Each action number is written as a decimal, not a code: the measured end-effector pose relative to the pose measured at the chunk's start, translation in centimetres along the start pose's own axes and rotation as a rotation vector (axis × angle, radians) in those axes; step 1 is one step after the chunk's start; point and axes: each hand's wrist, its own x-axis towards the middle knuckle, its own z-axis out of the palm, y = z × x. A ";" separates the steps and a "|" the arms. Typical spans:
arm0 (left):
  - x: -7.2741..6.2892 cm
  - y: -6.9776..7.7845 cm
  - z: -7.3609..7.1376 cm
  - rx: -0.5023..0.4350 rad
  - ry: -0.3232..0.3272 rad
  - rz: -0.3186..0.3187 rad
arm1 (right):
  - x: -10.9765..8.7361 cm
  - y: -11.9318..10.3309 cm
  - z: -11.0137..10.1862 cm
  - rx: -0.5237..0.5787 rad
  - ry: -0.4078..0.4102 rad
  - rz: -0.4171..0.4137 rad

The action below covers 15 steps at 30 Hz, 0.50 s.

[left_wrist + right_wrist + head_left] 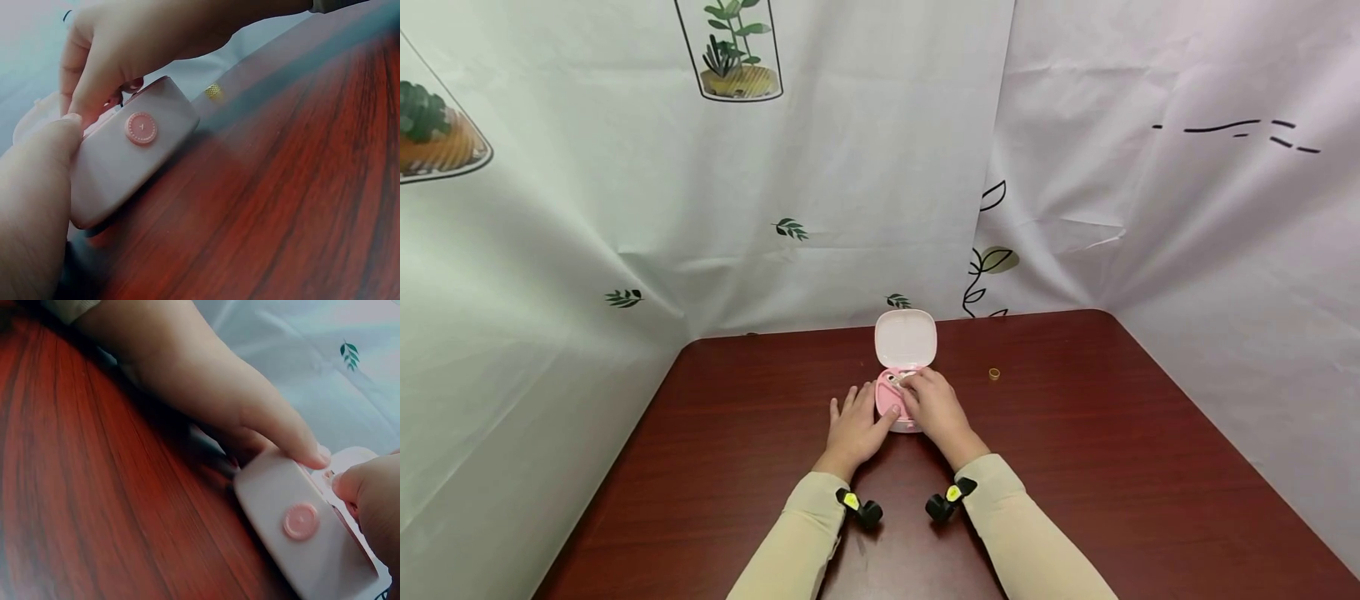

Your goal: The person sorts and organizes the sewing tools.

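Note:
A small pink-and-white jewelry box (889,404) stands on the table with its white lid (906,338) raised at the back. My left hand (854,429) lies at the box's left side, fingers straight and spread, with the thumb resting over the front rim. From the right, my right hand (937,411) reaches into the box with bent fingers. Beside these fingertips a small whitish item with a dark spot (892,379) shows in the pink interior. Whether the right fingers pinch anything is hidden. The front wall carries a round pink button (142,129).
A gold ring (994,374) lies on the dark red wooden table (1075,467), to the right of the box. White printed cloth (850,167) hangs behind the table and along both sides. Each wrist wears a small black camera.

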 end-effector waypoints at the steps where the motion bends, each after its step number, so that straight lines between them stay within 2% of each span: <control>1: 0.0 0.0 0.0 -0.002 -0.001 -0.001 | 0.0 -0.2 0.1 -0.003 0.002 -0.010; 15: 0.1 -0.2 0.3 -0.014 -0.005 -0.007 | 0.2 -1.0 0.9 -0.076 -0.024 -0.149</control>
